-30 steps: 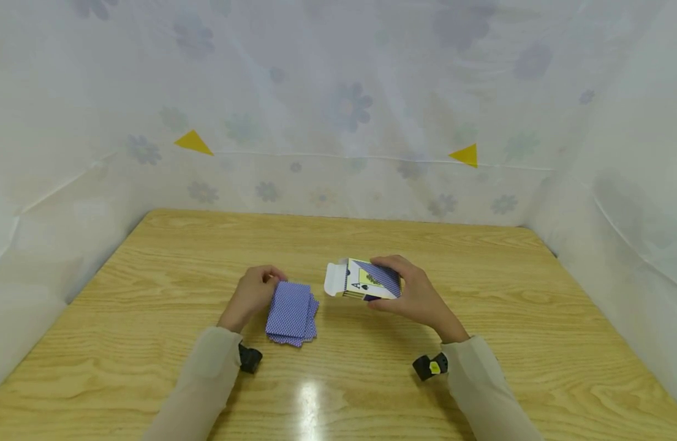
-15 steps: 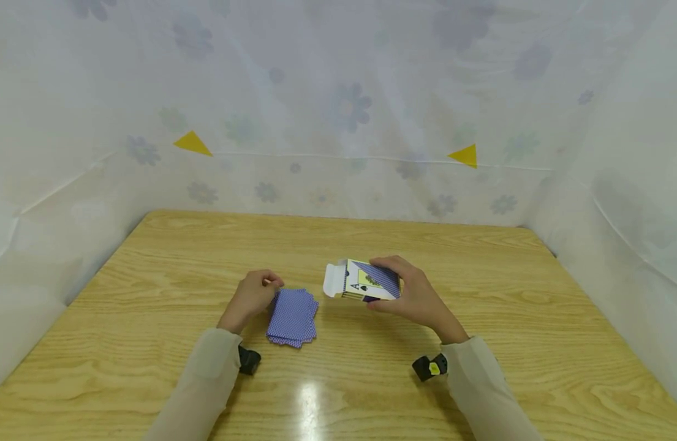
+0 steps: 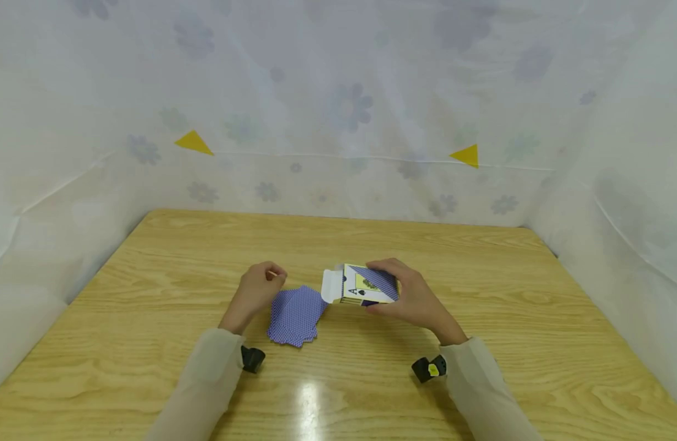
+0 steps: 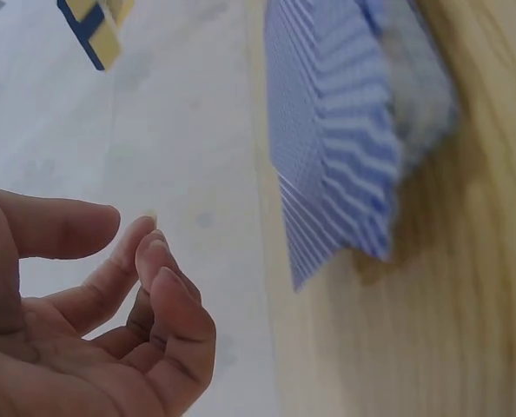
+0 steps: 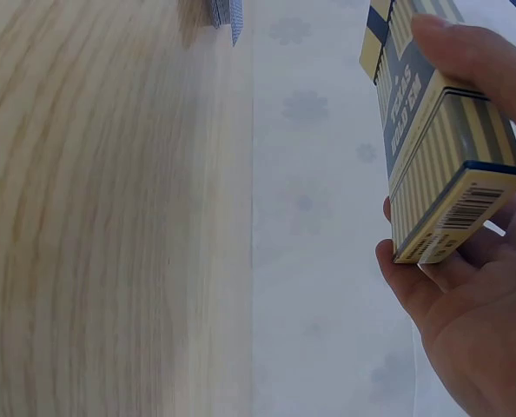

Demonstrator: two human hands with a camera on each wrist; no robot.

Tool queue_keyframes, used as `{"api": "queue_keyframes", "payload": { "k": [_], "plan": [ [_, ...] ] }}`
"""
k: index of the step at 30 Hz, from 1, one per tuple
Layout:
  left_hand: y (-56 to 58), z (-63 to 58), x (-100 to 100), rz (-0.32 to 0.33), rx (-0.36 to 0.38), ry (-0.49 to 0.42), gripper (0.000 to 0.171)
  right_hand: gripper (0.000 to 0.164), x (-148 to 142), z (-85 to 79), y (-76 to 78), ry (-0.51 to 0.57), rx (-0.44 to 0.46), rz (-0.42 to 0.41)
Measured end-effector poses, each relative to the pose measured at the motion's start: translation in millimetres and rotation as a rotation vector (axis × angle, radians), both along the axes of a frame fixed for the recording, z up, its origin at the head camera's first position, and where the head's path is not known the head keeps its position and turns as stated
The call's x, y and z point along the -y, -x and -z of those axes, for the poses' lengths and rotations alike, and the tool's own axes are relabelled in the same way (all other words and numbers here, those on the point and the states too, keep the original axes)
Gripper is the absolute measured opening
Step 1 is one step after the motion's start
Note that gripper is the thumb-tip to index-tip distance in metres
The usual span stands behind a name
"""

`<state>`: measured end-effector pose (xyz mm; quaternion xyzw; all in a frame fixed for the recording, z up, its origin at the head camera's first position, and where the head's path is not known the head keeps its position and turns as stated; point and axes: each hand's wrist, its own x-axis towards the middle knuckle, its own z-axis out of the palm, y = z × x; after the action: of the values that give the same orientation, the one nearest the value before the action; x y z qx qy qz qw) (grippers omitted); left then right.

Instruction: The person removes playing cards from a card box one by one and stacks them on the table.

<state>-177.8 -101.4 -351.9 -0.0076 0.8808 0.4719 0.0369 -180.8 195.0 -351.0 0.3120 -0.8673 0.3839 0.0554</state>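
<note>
In the head view my right hand (image 3: 418,297) grips a playing-card box (image 3: 366,285) above the table, thumb on one side and fingers on the other. The box's white end flap (image 3: 331,286) stands open toward the left, and an ace of spades is printed on its face. Left of it lies an uneven, fanned pile of blue-backed playing cards (image 3: 295,318). My left hand (image 3: 255,293) hovers just beyond the pile's upper left corner. In the left wrist view its fingers (image 4: 184,330) are loosely bent with a gap to the thumb, holding nothing, beside the cards (image 4: 327,130).
A wooden table (image 3: 514,294) lies beneath both hands. White flowered sheeting (image 3: 327,92) hangs behind it and along both sides. Two yellow triangles (image 3: 195,143) are on the back sheet. Each wrist wears a small black camera (image 3: 253,359).
Beside the left hand, the top cards have come to lie askew, and the pile's upper end now spreads rightward. The left hand has shifted slightly. The box has dipped a little down and left.
</note>
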Motion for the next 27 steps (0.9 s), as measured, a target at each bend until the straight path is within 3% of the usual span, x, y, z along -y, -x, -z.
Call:
{"api": "queue_keyframes", "payload": {
  "k": [9, 13, 19, 27],
  "plan": [
    [-10.3, -19.5, -24, 0.050, -0.086, -0.102, 0.017, 0.072, 4, 4.0, -1.1, -0.012, 0.003, 0.005],
    [-18.0, -23.3, -36, 0.105, -0.098, -0.163, 0.015, 0.071, 7, 5.1, -1.6, -0.008, 0.000, -0.006],
    [-25.3, -21.5, -52, 0.171, -0.099, -0.156, 0.012, 0.070, 9, 6.1, -2.0, 0.004, -0.002, -0.025],
    [-27.6, -14.2, -60, 0.219, -0.076, -0.142, 0.012, 0.070, 11, 6.1, -3.1, 0.029, 0.004, -0.057]
  ]
}}
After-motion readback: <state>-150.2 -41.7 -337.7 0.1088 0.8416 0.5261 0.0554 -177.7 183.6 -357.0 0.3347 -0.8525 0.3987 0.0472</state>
